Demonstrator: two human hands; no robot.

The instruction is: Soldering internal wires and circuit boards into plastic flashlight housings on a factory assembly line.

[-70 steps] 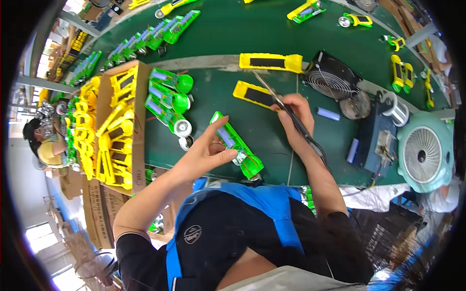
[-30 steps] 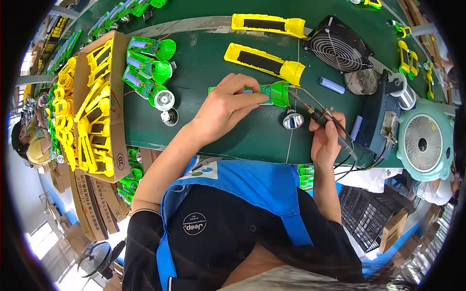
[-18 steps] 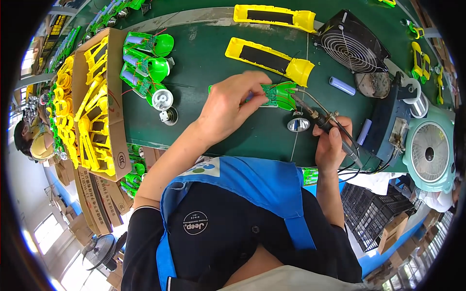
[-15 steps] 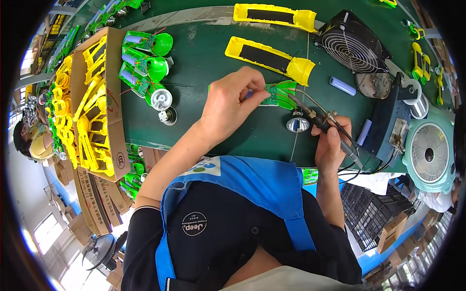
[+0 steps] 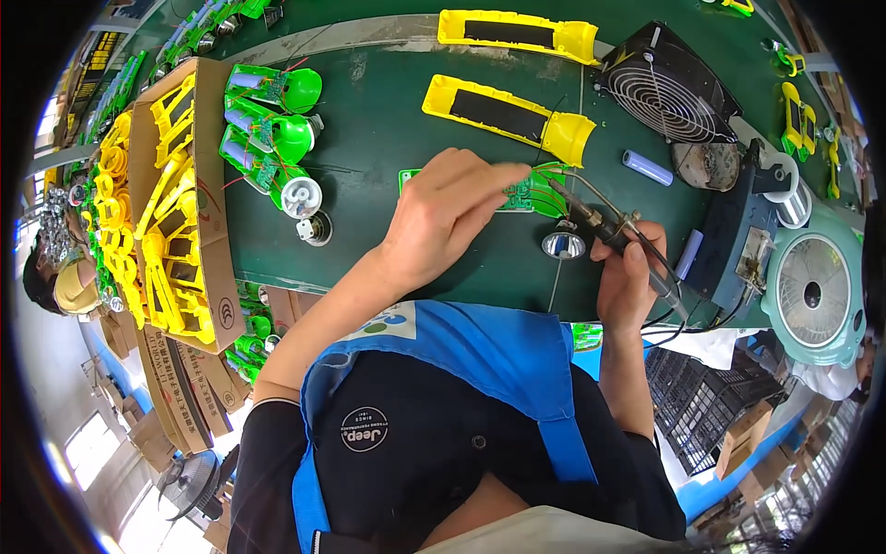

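A green flashlight housing lies on the bench with a green circuit board in it, partly covered by my left hand. The thumb and fingers of that hand are pinched at the board's upper edge; what they grip is too small to make out. My right hand is wrapped round a soldering iron, its tip pointing up and left at the right end of the board. Thin wires run from this end toward a round silver reflector just below the housing.
Two yellow shells lie beyond my hands. A black box fan, loose battery cells, a solder spool and a teal fan are at right. Several wired green housings and a carton of yellow parts stand left.
My left hand has shifted its fingers right and slightly up along the board, and turned more palm-down. The right hand and soldering iron have hardly moved.
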